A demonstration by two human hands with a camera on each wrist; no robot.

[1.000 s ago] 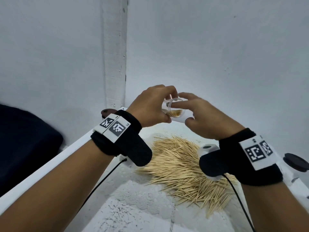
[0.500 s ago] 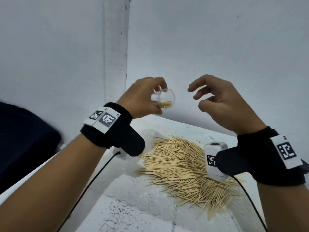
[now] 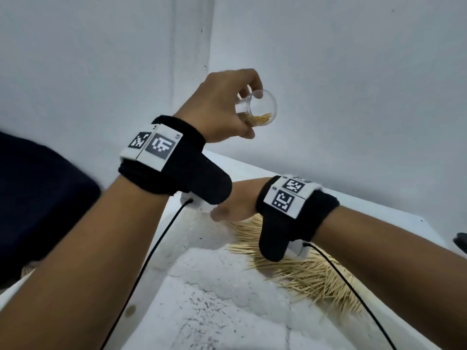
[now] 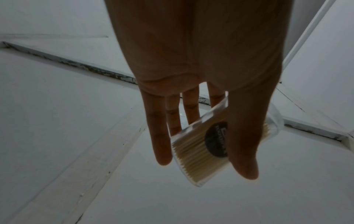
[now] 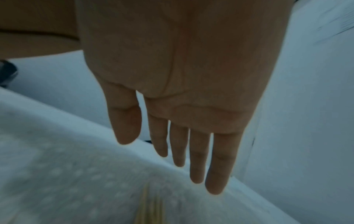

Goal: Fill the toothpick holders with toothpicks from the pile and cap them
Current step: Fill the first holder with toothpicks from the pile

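My left hand holds a clear plastic toothpick holder high above the table, tilted with its open mouth toward me. A layer of toothpicks lies inside it. In the left wrist view the holder sits pinched between thumb and fingers, a dark round label on its side. My right hand is low over the near edge of the toothpick pile, mostly hidden behind my left wrist. The right wrist view shows that hand with straight fingers and nothing in it, just above the white cloth.
A white lace-patterned cloth covers the table. White walls close in behind and to the right. A dark cushion-like shape lies at the left. A small black round object sits at the right edge.
My right hand let go of the holder, then dropped from beside it down to the toothpick pile. My left hand has lifted the holder higher and to the right.
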